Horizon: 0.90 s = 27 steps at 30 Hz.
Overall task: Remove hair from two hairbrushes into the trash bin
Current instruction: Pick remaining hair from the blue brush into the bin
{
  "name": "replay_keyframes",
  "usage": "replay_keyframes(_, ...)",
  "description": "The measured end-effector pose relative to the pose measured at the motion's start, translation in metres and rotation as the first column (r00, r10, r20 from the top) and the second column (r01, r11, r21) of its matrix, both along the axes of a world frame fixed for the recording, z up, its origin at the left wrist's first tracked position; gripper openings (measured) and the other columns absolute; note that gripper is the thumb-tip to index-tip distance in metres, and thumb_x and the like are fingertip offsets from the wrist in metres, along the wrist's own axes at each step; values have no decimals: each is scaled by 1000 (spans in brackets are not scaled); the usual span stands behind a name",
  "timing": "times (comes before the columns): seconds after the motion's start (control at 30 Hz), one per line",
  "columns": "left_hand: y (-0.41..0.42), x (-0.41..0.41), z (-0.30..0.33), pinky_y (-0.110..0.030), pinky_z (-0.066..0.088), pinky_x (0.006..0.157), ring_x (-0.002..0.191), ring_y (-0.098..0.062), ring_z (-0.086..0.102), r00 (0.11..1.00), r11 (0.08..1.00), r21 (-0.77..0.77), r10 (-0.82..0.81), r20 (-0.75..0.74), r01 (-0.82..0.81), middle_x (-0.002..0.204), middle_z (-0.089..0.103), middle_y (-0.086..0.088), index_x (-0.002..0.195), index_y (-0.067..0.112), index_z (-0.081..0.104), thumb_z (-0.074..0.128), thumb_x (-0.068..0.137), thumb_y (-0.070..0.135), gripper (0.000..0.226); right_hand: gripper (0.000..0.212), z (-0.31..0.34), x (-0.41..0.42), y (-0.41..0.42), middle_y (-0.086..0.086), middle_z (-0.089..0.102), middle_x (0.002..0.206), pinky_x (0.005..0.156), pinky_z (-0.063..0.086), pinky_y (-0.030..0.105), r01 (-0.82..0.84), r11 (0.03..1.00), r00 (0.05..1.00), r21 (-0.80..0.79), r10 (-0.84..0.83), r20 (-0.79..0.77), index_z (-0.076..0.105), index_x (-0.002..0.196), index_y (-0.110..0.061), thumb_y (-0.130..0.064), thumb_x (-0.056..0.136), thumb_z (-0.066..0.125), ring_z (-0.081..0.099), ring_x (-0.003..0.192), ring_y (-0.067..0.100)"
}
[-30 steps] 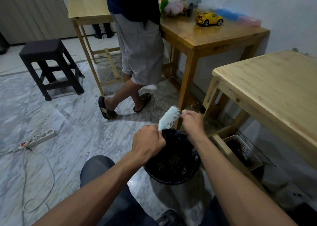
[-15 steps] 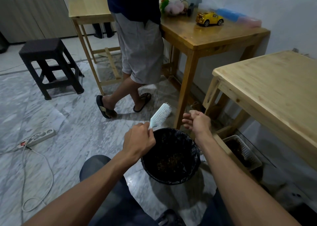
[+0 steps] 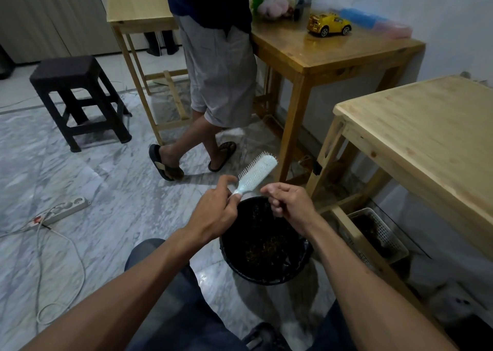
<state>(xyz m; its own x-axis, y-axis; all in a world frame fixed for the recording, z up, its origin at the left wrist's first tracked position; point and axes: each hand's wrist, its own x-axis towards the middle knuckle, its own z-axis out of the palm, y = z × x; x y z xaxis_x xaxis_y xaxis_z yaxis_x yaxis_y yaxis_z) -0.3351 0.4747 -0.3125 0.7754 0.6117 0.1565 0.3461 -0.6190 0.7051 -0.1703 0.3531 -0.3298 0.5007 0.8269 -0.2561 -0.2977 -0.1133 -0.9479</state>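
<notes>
Two hands over the bin [image 3: 266, 273]. Left hand [image 3: 216, 212] wrapped round the handle of the brush [image 3: 256, 174], index finger lifted off and pointing up beside the bristles; most of the handle hidden inside the fist. Brush tilted up and away, head past the bin's far rim, bristles facing left. Right hand [image 3: 289, 204] just right of the handle, fingers curled loosely, thumb and forefinger close together; impossible to tell whether any hair is pinched there, so that grip unclear. Not touching the brush as far as visible.

Bin black, lined with a dark bag, on the marble floor [image 3: 80, 190] between the knees; inside, a dark brownish tangle, too murky to name. Near rim partly covered by both wrists. Only one brush in sight.

Right of the bin, under the pale bench [image 3: 426, 142], a white perforated basket [image 3: 378, 233] with something dark in it, hard to make out, partly hidden by the bench leg. Farther off, a second person [image 3: 213, 70] cut off above the waist, standing against another bench [image 3: 333, 54] carrying a yellow toy car [image 3: 328, 24], a soft toy and a tub, the tub cut off at the top edge. Black stool [image 3: 77, 100] and power strip [image 3: 64, 210] at left.
</notes>
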Motion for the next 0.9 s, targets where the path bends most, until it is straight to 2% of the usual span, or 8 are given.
replay_keyframes(0.2,-3,-2,-4,-53,50,61,62,-29,62,998,995,-87,49,-25,-51,72,69,-11,126,17,47,44,102,23,25,27,7,10,-5,1,43,58,45,32,17,210,975,960,73,-191,-203,64,90,-4,-2,106,42,38,46,8)
replay_keyframes(0.27,-4,0,-3,-54,50,59,60,-30,61,997,990,-123,71,-16,-72,73,68,-12,124,18,47,43,102,23,23,28,4,13,-5,1,45,58,47,32,20,275,961,946,40,-263,-188,64,91,-5,-3,107,41,39,47,10)
replay_keyframes(0.4,-6,1,2,-54,50,58,60,-30,60,997,984,-161,78,21,-74,74,67,-13,120,21,47,42,101,23,20,29,-9,11,-2,-2,53,61,53,39,23,289,936,953,-200,-261,155,71,90,-11,-15,107,49,47,54,11)
replay_keyframes(0.53,-3,3,5,-51,51,63,61,-22,60,992,993,-35,119,41,-117,74,66,-6,118,25,42,47,99,27,19,29,-14,9,2,-5,64,69,68,46,32,354,875,907,-330,-235,349,75,86,-19,-20,103,51,58,68,15)
replay_keyframes(0.67,8,1,14,-39,49,52,60,-19,61,933,934,90,332,142,-346,86,67,-2,123,21,40,54,95,27,32,30,-24,15,-9,10,76,99,90,54,40,300,770,823,-563,89,561,79,95,-7,-16,99,52,68,97,28)
replay_keyframes(0.73,13,1,18,-33,43,48,58,-16,59,909,909,122,375,179,-399,81,65,0,127,15,43,57,95,25,36,26,-32,13,-12,9,75,100,91,59,44,197,776,843,-599,178,508,78,93,-11,-11,99,53,71,94,27)
replay_keyframes(0.83,14,1,17,-37,48,51,61,-18,61,921,913,153,356,159,-379,82,65,3,125,15,48,59,93,27,36,50,-33,10,-7,-2,51,131,77,65,40,-11,816,950,-578,188,248,62,137,-17,8,98,43,71,99,23)
replay_keyframes(0.9,11,1,13,-38,49,53,65,-20,62,933,924,152,330,144,-351,81,65,3,118,17,53,59,93,29,29,61,-29,9,-1,1,43,132,75,65,40,-17,823,974,-567,142,177,51,149,-16,15,97,43,71,97,27)
